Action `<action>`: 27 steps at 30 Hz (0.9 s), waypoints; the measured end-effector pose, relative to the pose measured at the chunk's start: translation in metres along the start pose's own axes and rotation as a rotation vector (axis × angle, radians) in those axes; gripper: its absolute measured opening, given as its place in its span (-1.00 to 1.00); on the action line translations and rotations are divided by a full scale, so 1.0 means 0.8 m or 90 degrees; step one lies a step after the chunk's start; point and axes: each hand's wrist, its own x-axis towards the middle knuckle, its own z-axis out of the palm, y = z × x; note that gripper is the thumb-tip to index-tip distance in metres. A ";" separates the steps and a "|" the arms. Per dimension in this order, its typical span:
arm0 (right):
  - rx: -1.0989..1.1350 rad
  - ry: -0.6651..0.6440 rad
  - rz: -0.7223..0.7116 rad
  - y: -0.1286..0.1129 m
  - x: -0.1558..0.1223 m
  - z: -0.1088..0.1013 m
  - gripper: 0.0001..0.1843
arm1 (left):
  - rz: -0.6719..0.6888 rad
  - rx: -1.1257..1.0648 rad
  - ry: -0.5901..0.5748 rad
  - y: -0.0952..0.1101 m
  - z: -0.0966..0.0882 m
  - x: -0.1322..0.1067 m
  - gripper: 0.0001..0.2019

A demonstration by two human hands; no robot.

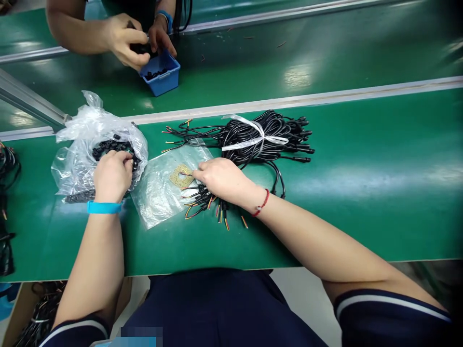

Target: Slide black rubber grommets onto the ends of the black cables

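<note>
My left hand [113,175], with a blue wristband, reaches into a clear plastic bag [77,144] of small black parts [104,147]; its fingers are curled closed inside the bag and what they hold is hidden. My right hand [220,179], with a red string bracelet, rests on a loose pile of short black cables with coloured wire ends [202,200], fingers pinched on a thin wire. Beside it lies a flat clear bag [162,188] with a tan gasket-like piece [180,176] on it.
A tied bundle of black cables [265,137] lies behind my right hand. Across the green belt [361,183], another person's hands [139,41] work over a small blue bin [162,77]. More cables sit at the left edge [7,168].
</note>
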 end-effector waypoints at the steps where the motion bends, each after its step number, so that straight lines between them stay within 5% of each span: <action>1: 0.002 0.020 0.000 0.000 -0.002 0.002 -0.74 | 0.008 0.004 -0.006 0.001 0.001 0.000 -0.70; 10: 0.083 0.286 0.008 0.003 -0.025 0.018 -0.65 | 0.050 0.073 -0.030 0.002 -0.008 -0.006 -0.78; 20: 0.183 0.322 0.015 0.000 -0.025 0.021 -0.69 | -0.026 0.141 -0.083 0.002 -0.014 -0.009 -0.86; 24: 0.221 0.331 0.026 -0.001 -0.026 0.019 -0.72 | -0.024 -0.046 0.019 0.008 -0.024 -0.018 -0.88; 27: 0.255 0.362 0.031 -0.001 -0.026 0.016 -0.74 | -0.018 -0.397 0.093 0.029 -0.028 -0.030 -0.76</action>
